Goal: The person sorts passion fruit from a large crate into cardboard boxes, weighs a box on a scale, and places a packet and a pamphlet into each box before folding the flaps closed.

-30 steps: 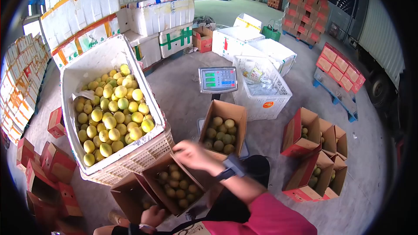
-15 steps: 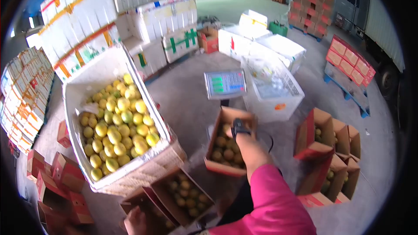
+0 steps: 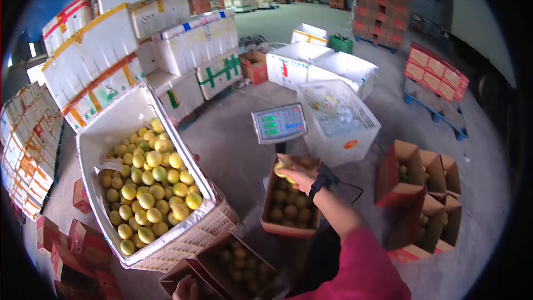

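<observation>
My right hand (image 3: 300,176), with a black band on its wrist, is closed around a yellow round fruit (image 3: 285,171). It is above an open cardboard box (image 3: 291,230) holding more of these fruits, below the scale display (image 3: 279,124). Low in the view, my left hand (image 3: 186,288) is over a cardboard carton (image 3: 173,279), its fingers curled and partly cut off by the frame edge. Whether it holds anything is hidden. Beside that carton is another box (image 3: 265,251) with fruits inside. A large white foam box (image 3: 158,100) full of yellow-green fruits stands to the left.
Several open cartons (image 3: 397,189) with fruits stand at the right. A translucent plastic crate (image 3: 351,133) sits behind the scale. White foam boxes (image 3: 197,44) are stacked at the back left, and red cartons (image 3: 91,244) lie low at the left.
My right hand has come up from inside the box and now shows a fruit in its grip. My left hand has shifted inward over the carton. The head view has tilted slightly upward.
</observation>
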The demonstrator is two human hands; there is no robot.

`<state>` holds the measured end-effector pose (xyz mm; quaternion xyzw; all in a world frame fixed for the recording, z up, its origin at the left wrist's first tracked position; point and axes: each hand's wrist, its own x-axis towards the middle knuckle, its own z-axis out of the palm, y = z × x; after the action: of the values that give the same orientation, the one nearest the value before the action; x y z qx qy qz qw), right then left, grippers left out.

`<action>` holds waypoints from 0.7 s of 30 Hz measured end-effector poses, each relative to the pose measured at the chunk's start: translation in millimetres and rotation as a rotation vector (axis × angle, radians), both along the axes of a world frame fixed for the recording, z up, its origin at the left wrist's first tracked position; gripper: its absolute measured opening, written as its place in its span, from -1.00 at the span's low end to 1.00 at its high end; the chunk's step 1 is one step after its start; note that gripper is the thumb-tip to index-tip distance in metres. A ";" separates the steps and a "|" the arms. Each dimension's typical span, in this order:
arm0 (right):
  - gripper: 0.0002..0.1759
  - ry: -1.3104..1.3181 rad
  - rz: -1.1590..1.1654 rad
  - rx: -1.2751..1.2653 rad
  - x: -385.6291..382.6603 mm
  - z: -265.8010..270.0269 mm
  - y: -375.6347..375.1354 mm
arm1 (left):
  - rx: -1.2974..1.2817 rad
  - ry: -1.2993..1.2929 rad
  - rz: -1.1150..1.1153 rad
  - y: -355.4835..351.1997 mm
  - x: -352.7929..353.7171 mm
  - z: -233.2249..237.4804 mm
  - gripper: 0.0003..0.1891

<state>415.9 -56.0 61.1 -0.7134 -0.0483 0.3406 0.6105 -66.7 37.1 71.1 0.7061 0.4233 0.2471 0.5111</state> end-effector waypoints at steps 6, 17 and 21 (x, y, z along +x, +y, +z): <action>-0.42 -1.100 0.726 0.464 -174.5 77.5 -23.6 | -1.094 -0.736 -0.228 -31.1 58.1 29.3 -0.33; -0.32 -1.153 -0.139 -0.380 -91.9 -6.8 -73.8 | -0.267 -0.182 0.118 -14.7 -79.8 -97.4 -0.42; -0.32 0.081 0.074 -0.364 -45.3 -35.4 -104.8 | 0.434 0.405 0.057 -18.4 -54.3 -44.3 -0.25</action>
<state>370.6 -160.8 25.7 -0.7955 0.0123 0.3943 0.4600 -121.0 18.7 26.8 0.8215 0.4736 0.2003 0.2464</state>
